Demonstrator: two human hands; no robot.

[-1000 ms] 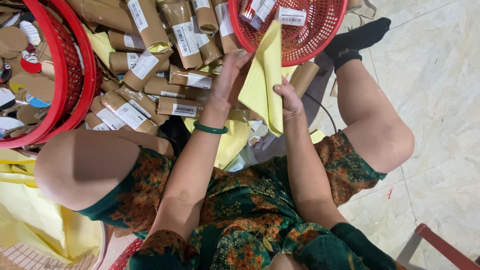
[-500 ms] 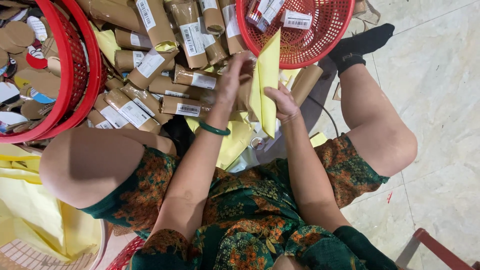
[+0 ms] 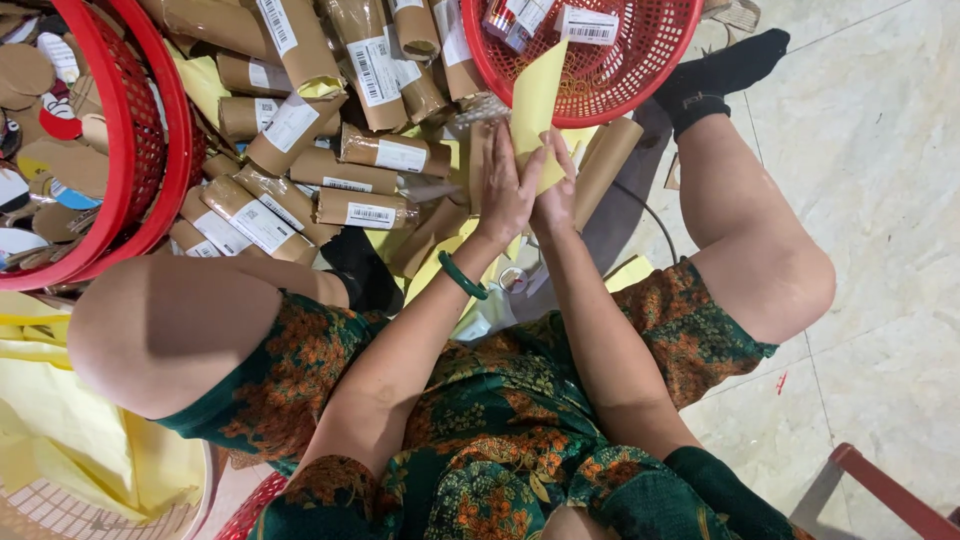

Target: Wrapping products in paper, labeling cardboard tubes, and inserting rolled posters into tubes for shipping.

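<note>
While the folded sheet of yellow paper [image 3: 535, 95] stood up between our palms, its long axis ran away from us toward the red plastic mesh basket [image 3: 640, 90] ahead, its lower part hidden where the hands pressed it. Our left hand [image 3: 507, 185] lay flat against the sheet's left face, fingers straight and together, and our right hand [image 3: 556, 190] closed on it from the other side (the two palms nearly met, so the sheet was pinched between them rather than gripped by curled fingers). Both hands were equally near the sheet; the free upper end rose beyond the fingertips, in front of the basket's rim. A green bangle [image 3: 461, 276] sat on the left wrist.

Just left of the hands lay a heap of brown paper-wrapped rolls with white labels [image 3: 330, 150], some resting against one another, one brown roll [image 3: 604, 160] leaning just right of the hands. Further left stood a larger red mesh basket [image 3: 140, 140] holding round cardboard discs [image 3: 30, 70]. More loose yellow sheets [image 3: 70, 430] lay by our left knee. We sat low on a pale tiled floor [image 3: 880, 200], in a green floral dress [image 3: 500, 440], with a black sock [image 3: 720, 70] on the right foot beside the near basket.
</note>
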